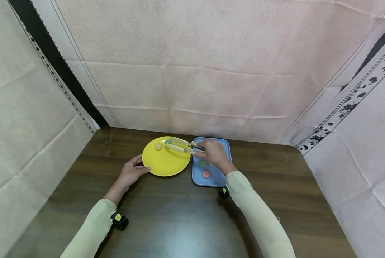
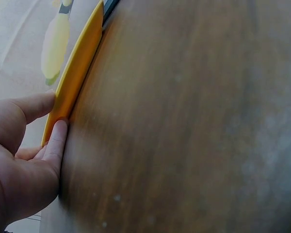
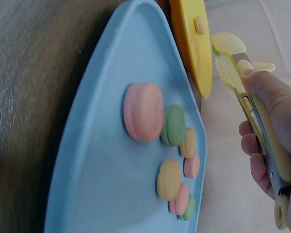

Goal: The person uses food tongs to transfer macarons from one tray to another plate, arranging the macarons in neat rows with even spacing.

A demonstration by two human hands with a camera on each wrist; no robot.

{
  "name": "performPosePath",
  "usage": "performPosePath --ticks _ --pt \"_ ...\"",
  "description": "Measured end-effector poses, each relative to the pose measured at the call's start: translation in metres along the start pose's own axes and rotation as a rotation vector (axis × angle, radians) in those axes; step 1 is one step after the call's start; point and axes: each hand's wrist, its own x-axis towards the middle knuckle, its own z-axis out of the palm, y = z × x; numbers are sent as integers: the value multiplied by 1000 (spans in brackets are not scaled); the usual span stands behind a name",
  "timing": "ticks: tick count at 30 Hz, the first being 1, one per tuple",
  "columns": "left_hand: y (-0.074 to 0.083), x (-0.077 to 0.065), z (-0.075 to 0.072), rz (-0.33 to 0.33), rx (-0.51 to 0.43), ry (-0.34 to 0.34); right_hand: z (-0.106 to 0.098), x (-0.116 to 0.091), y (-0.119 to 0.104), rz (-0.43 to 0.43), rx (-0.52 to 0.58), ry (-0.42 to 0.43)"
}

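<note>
My left hand [image 1: 132, 172] holds the left rim of a round yellow plate [image 1: 166, 165]. In the left wrist view its thumb lies at the top of the rim, and a finger touches the plate's outer side near the table. My right hand [image 1: 213, 154] grips a pair of tongs [image 3: 266, 141] with pale yellow tips. The tips hover over the plate around a green macaron [image 1: 168, 142], which is mostly hidden in the right wrist view. One yellowish macaron [image 1: 158, 147] lies on the plate. Beneath the right hand is a blue tray [image 1: 213, 182] with several macarons, including a pink one [image 3: 143, 111].
Plate and tray stand side by side near the far edge of a dark wooden table [image 1: 166, 222]. Pale patterned cloth [image 1: 192, 89] hangs behind the table and along both sides. Green [image 3: 173, 125] and yellow macarons [image 3: 169, 179] lie in the tray.
</note>
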Motion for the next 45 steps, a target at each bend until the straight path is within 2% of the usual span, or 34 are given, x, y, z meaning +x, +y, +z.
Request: performPosePath --ticks 11,18,23,27,34,45 --pt "1 0 2 0 -9 -3 11 4 -3 8 -37 -15" --pt "1 1 3 -4 -12 -4 14 3 -2 35 -5 -51" --pt "2 1 4 -4 -11 -5 9 -4 3 40 18 -48" --pt "3 1 3 -9 -11 -5 -2 -15 7 37 44 -9" --pt "4 0 2 -6 6 0 -27 -40 16 35 14 75" --pt "2 -1 2 -2 3 5 -59 -96 34 97 -55 140"
